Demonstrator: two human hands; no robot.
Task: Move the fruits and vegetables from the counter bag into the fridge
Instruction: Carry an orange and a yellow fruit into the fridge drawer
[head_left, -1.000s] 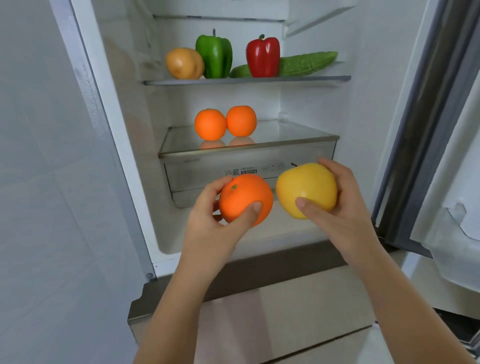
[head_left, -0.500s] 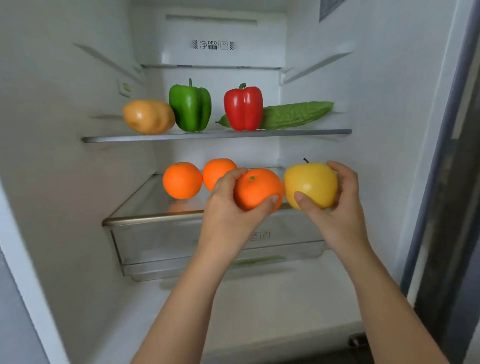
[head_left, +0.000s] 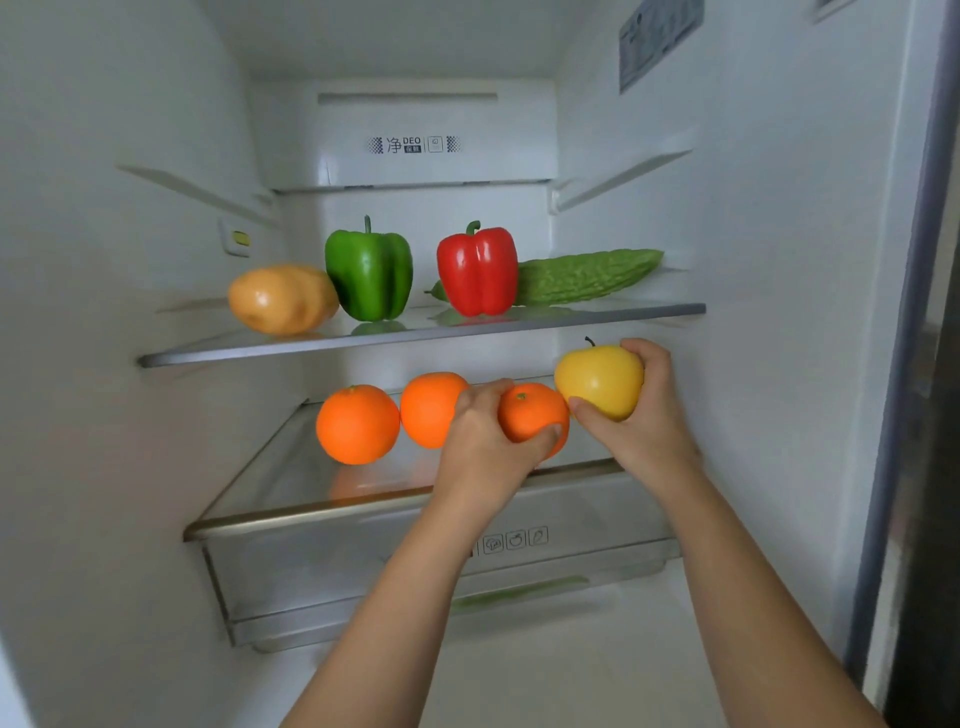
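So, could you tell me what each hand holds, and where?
Left hand: round orange fruit, round its left and underside. Right hand: smooth yellow apple, round its right side.

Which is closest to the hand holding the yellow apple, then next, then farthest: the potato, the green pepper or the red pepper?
From the right hand:
1. Red bell pepper, middle of the upper shelf.
2. Green bell pepper, left of it.
3. Potato, far left.
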